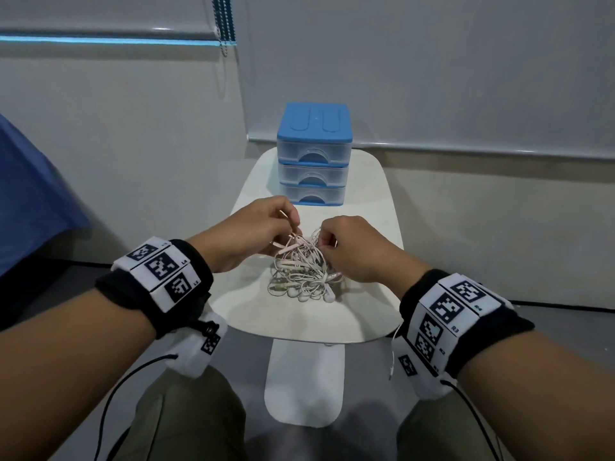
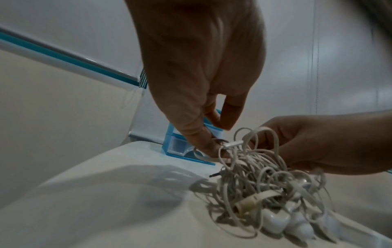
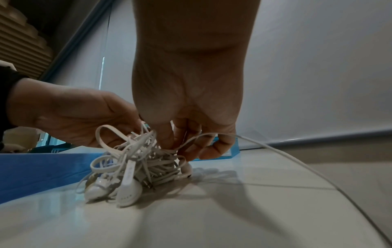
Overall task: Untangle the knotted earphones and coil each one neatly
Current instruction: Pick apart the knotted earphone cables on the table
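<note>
**Earphones: knotted bundle on worktop, both hands engaged**

The earphones [image 1: 304, 269] lie as one tangled white mass near the middle of the pale worktop [image 1: 299, 317], between the two hands. Several earbuds sit at the near edge of the bundle, resting on the surface; the upper loops are lifted clear of it. No cord is separated or coiled.

The left hand [image 1: 256, 232] is at the bundle's upper left. In the left wrist view its fingertips [image 2: 214, 147] are together, pinching a cord beside a small inline piece. The remaining fingers are curled.

The right hand [image 1: 352, 249] is at the bundle's upper right. In the right wrist view its fingers [image 3: 191, 142] are curled into the top of the tangle and closed on strands of cord. One loose cord runs from this hand away to the right, over the worktop edge.

A small drawer unit [image 1: 314, 154] with a blue lid and three clear drawers stands at the far end of the worktop, apart from the bundle. Both wrists carry black bands [image 1: 156, 277] with printed markers.
</note>
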A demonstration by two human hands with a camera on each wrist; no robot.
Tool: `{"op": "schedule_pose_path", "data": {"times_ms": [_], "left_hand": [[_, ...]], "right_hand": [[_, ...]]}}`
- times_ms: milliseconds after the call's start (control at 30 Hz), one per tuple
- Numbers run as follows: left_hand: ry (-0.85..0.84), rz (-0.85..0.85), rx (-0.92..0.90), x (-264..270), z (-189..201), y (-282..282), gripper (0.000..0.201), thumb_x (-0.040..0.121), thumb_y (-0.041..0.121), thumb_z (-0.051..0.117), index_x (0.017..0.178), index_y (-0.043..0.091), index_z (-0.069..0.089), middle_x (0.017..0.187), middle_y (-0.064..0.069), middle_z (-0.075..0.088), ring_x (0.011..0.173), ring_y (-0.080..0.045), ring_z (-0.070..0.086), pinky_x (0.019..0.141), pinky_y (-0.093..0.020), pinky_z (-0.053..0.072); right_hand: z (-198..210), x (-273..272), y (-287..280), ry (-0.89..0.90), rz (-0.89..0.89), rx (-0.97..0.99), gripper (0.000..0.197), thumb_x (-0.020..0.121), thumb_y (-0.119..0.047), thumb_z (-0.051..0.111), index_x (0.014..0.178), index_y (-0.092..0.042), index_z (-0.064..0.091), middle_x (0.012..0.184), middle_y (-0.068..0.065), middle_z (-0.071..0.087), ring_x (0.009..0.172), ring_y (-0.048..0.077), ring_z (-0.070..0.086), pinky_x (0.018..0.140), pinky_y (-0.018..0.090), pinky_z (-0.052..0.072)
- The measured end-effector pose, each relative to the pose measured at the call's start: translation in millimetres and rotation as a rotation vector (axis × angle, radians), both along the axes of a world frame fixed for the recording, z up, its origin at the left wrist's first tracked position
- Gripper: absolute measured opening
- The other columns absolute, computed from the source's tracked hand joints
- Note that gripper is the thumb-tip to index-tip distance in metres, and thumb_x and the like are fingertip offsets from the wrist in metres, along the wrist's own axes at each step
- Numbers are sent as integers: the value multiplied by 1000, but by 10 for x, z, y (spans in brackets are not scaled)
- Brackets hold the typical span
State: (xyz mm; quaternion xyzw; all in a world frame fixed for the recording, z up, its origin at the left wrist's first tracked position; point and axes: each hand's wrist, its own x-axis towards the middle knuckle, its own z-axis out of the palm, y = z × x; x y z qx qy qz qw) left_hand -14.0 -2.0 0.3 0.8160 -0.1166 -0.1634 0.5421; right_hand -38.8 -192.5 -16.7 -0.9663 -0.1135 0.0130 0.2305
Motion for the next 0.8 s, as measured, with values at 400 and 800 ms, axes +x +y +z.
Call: {"op": "schedule_pose_path", "data": {"times_ms": [400, 800], "left_hand": [[-284, -138, 551, 27, 61, -57, 7, 84, 19, 83, 84, 25, 80, 87, 5, 76, 83, -9, 65, 79, -27, 49], [-153, -70, 391, 42, 47, -15, 6, 84, 10, 82, 86, 15, 83, 74, -7, 75, 56, -3, 57, 57, -10, 45]], "right_hand": [[1, 13, -26, -32, 51, -12, 12, 94, -13, 60, 84, -16, 66, 86, -8, 53, 87, 18, 56, 77, 30, 43], [-11, 108, -62, 106, 48, 144, 12, 95, -15, 63, 84, -19, 68, 87, -8, 67, 76, 9, 57, 65, 18, 44]]}}
